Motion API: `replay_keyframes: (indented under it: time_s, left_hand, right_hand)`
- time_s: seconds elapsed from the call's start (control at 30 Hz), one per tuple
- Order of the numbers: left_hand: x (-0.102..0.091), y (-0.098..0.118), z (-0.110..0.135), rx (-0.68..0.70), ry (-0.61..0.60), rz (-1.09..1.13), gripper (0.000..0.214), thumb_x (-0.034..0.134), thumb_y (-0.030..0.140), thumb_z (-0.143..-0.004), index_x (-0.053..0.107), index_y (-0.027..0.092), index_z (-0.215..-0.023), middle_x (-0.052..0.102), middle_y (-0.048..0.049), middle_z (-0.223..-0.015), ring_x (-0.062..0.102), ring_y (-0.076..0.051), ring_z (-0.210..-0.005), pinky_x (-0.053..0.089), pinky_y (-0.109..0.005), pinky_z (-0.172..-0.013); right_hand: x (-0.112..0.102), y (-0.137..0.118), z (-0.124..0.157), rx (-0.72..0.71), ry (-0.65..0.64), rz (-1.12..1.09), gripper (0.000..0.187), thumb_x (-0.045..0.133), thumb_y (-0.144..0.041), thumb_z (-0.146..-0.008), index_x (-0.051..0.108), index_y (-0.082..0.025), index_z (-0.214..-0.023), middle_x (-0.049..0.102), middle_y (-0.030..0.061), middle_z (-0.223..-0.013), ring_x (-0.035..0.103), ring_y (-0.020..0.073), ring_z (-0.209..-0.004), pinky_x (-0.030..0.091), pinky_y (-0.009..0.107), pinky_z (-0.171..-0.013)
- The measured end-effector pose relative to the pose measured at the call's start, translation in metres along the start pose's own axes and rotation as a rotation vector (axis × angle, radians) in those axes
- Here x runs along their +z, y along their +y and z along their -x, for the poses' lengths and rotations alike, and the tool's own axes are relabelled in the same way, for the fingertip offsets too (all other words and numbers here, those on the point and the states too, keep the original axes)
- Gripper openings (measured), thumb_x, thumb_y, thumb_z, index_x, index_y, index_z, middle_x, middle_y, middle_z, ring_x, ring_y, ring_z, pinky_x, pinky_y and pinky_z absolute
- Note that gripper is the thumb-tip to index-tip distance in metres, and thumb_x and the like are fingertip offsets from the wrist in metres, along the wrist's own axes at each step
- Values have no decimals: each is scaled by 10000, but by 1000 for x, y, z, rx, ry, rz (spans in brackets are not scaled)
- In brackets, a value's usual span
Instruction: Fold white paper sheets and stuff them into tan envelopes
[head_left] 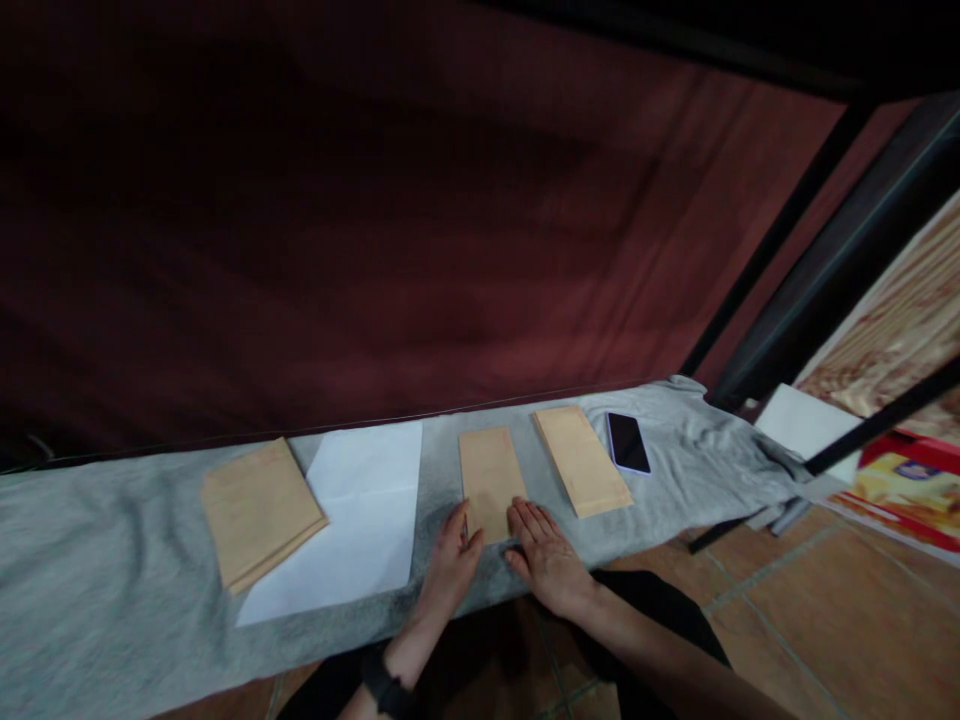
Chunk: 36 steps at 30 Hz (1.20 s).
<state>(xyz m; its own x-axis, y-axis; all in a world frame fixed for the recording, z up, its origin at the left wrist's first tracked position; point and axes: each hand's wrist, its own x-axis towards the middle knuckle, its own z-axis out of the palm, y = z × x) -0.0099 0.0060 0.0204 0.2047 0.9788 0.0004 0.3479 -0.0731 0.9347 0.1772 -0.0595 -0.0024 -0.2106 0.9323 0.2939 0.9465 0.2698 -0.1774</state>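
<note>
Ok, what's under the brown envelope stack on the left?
The envelope stack overlaps a white paper sheet lying on the grey cloth. How far the sheet runs beneath is hidden.

Plain tan-brown middle envelope [491, 480], right envelope [583, 460] and envelope stack [259, 510] in the same tan, white paper sheet [367, 520], heathered grey cloth [90, 560], black-screened phone [628, 442] edged pale lilac, dark maroon curtain [337, 220], terracotta floor tiles [825, 600], black wristband [384, 688], red-and-yellow box [911, 485]
</note>
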Motion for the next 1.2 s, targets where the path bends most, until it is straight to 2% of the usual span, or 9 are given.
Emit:
replay_keyframes:
  time_s: [0.1,0.23,0.43,0.53,0.63,0.77,0.93,1.07,1.2]
  left_hand:
    - [-3,1,-3,-160,75,187,608,624,295,-807,502,184,-1393,681,-138,-1213,696,-260,-970,570,-411,-845]
    - [-4,3,-8,-261,72,109,698,611,314,-822,404,139,-1465,701,-108,-1048,687,-227,-841,552,-360,-757]
    - [-1,10,-11,-120,14,-62,706,549,221,-804,382,109,-1480,680,-24,-801,673,-210,-764,516,-343,-778]
    - [-1,15,-11,-27,25,-18,648,554,210,-791,461,164,-1430,675,-3,-787,662,-192,-751,516,-337,-777]
    - [-5,21,-14,-19,61,135,606,608,353,-824,505,177,-1395,694,-36,-867,675,-203,-791,539,-339,-740]
    - [-14,29,-16,-106,144,376,694,605,554,-867,456,199,-1444,680,-121,-1150,689,-242,-976,573,-333,-735]
    - [-12,31,-11,-286,24,551,672,691,458,-857,459,209,-1436,648,-156,-1273,669,-258,-1098,574,-349,-827]
    - [-1,31,-10,-356,-79,736,622,758,449,-797,547,190,-1322,693,-150,-1201,691,-253,-1032,566,-353,-807]
    - [0,30,-19,-332,86,835,505,826,424,-676,650,168,-1074,723,-110,-1071,688,-187,-841,534,-295,-719]
  right_hand:
    - [-3,-4,-4,38,17,-9,566,518,-340,-974,443,-99,-1481,452,158,-1530,412,258,-1420,340,433,-1182]
    - [-5,-7,-7,52,19,-2,559,546,-327,-960,454,-136,-1477,467,144,-1524,429,261,-1406,342,436,-1175]
    - [-9,-11,-11,85,27,0,530,564,-310,-945,494,-151,-1446,519,137,-1484,493,275,-1355,378,431,-1141]
    - [-14,-9,-18,88,5,-16,502,522,-191,-933,516,-161,-1434,543,139,-1461,547,264,-1307,433,395,-1094]
    - [-24,-2,-26,122,-3,-105,555,451,-52,-888,545,-191,-1417,582,121,-1424,610,245,-1235,488,363,-1030]
    - [-40,14,-35,295,171,-542,404,416,-202,-978,621,-240,-1324,682,84,-1295,676,253,-1118,534,380,-966]
    - [-47,14,-41,592,363,-1406,401,653,-567,-860,707,-232,-1073,750,72,-1100,701,274,-1011,601,403,-828]
    - [-39,0,-37,742,314,-1785,451,805,-498,-737,697,-221,-1077,736,67,-1169,697,254,-1034,606,387,-830]
    - [-31,-7,-31,830,182,-1847,378,839,-424,-705,710,-183,-965,775,82,-1009,733,247,-914,611,370,-790]
